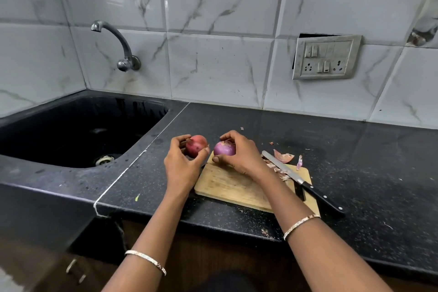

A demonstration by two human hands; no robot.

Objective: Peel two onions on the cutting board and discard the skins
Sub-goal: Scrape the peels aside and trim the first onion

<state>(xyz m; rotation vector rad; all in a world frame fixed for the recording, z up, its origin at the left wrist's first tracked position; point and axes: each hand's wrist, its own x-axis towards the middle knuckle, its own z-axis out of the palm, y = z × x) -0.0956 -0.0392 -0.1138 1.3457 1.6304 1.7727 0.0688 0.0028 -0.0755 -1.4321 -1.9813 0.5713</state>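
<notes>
2 onions sit side by side, close but apart. The left hand (181,163) curls its fingers and thumb round the red onion (196,144), held just off the board's far left corner, over the counter. The right hand (239,154) cups the purple onion (224,149) at that corner of the board (227,185), fingers bent over the top, thumb under the near side; whether it touches the wood I cannot tell.

Both are firm, round and likely to roll. The purple one looks bare and slick, so it needs a full grip. The red one seems to keep its dry, brittle coat, best pinched at an end. Loose skins (283,156) lie beside the knife (301,181); they look feather-light.
</notes>
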